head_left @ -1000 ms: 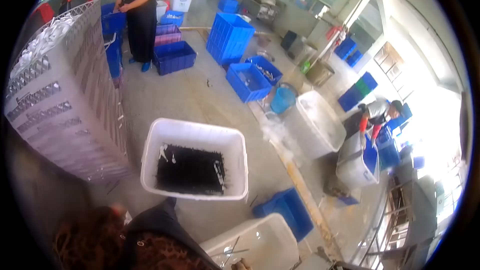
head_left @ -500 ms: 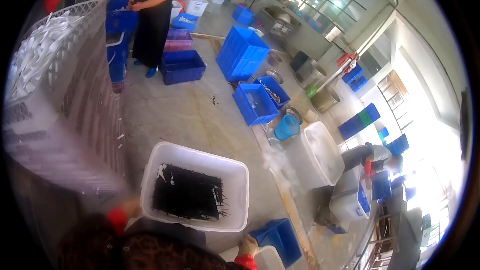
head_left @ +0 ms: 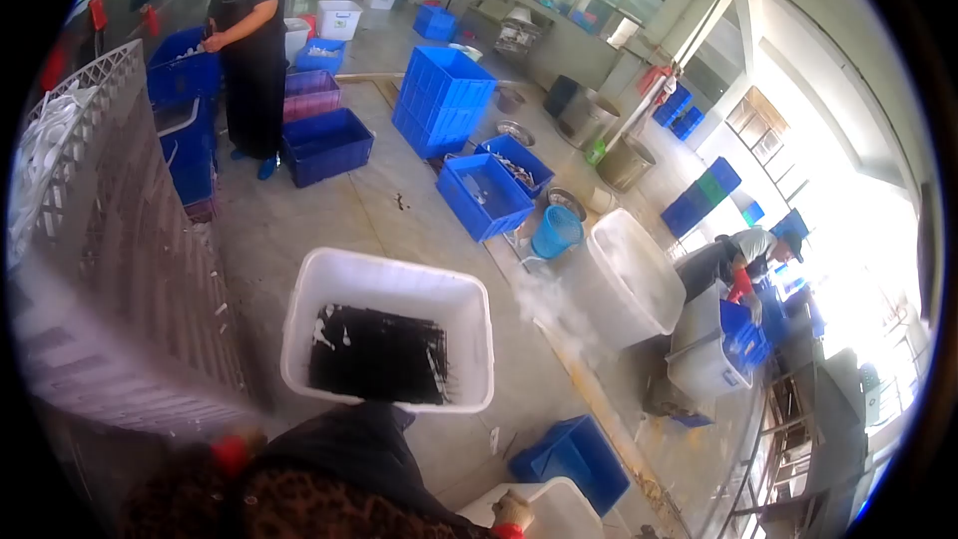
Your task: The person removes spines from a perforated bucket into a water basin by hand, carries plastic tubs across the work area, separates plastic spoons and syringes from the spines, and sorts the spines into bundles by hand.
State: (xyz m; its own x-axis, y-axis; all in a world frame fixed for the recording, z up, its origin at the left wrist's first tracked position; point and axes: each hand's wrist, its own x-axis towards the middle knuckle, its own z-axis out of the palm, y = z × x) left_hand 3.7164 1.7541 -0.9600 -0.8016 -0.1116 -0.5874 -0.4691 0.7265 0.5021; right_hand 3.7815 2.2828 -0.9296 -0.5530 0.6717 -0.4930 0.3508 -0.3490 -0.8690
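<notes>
My right hand (head_left: 514,510), in a pale glove with a red cuff, is closed over the rim of a white tub (head_left: 561,507) at the bottom edge; most of that tub is cut off. My left hand (head_left: 245,436) is low at the left by a red cuff, dim and smeared, so its fingers do not show. In front of my dark-clothed leg stands another white tub (head_left: 464,294) holding a flat mass of dark, thin pieces (head_left: 374,354), with a few white bits at its left side. A blue crate (head_left: 569,464) stands beside the tub under my right hand.
A tall pale lattice crate (head_left: 130,240) filled with white pieces rises at the left. Several blue crates (head_left: 439,105), a blue basket (head_left: 556,232) and a large white bin (head_left: 629,274) stand ahead. One person (head_left: 249,50) stands at far left; another (head_left: 743,255) bends over crates at right.
The view has shifted, and my leg now overlaps the near edge of the tub with dark pieces. My right hand stays on the rim of the other tub, slightly lower and further right.
</notes>
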